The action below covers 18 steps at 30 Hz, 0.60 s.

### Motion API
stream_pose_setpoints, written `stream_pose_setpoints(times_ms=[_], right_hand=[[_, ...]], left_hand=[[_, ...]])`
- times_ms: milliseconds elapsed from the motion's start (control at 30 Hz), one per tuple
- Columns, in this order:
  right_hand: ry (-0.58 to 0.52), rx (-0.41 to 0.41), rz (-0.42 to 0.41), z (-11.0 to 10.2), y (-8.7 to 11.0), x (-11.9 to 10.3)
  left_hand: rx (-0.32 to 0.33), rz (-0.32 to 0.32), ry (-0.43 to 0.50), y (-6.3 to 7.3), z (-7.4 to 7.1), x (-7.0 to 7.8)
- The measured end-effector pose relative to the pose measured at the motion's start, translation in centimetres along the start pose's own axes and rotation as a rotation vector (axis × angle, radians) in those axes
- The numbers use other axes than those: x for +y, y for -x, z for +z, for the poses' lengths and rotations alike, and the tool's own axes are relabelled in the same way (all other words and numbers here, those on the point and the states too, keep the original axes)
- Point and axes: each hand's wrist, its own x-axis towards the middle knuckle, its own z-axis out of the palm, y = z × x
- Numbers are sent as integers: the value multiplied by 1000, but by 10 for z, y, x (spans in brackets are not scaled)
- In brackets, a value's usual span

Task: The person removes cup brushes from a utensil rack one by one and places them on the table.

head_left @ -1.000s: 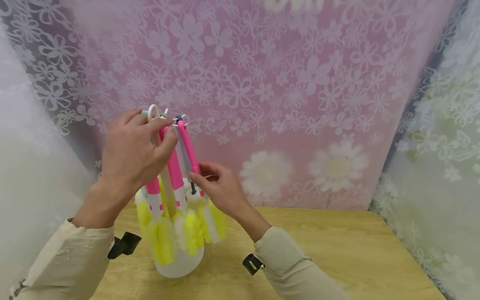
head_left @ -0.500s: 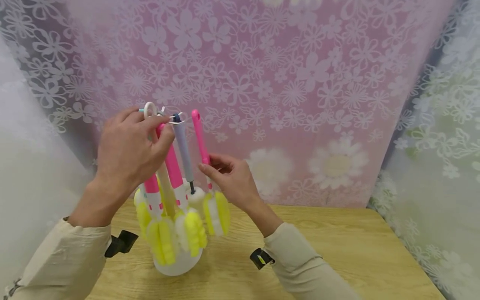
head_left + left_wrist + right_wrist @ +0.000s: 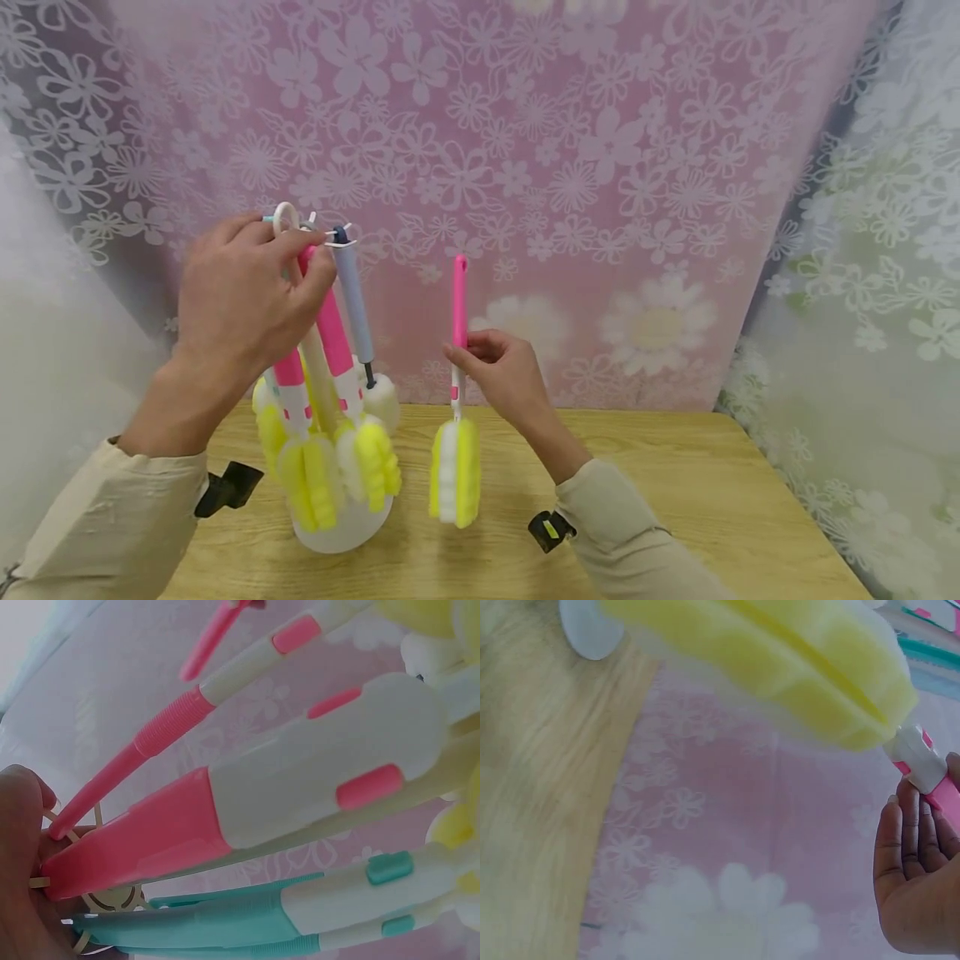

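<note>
In the head view my right hand (image 3: 510, 379) pinches a sponge bottle brush (image 3: 454, 471) by its pink handle. The brush hangs upright, yellow-and-white head down, apart from the others. At left, my left hand (image 3: 243, 292) grips the top of a brush stand (image 3: 341, 527), just under its white ring and hooks. More brushes hang round the stand: several with sponge heads and pink handles (image 3: 335, 333), and one with a light blue handle (image 3: 354, 300). Teal handles (image 3: 202, 926) show in the left wrist view. Most of the stand's pole is hidden behind handles.
The stand's round white base rests on a wooden table (image 3: 637, 492). A pink flowered curtain (image 3: 570, 208) backs the table, with pale patterned sheets at both sides. Black camera mounts (image 3: 551, 530) sit at both wrists.
My right hand has taken the pink-handled bottle brush off its hook and carried it right and lower, away from the stand. My left hand has kept its grip on the stand's top.
</note>
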Motion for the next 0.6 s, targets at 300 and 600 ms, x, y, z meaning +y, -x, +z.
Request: stream_pose_setpoints(times_ms=[300, 600], right_hand=[[32, -23, 239, 8, 12, 43], [68, -110, 366, 27, 24, 96]], left_hand=[[31, 16, -4, 0, 0, -1], [23, 13, -4, -1, 0, -1]])
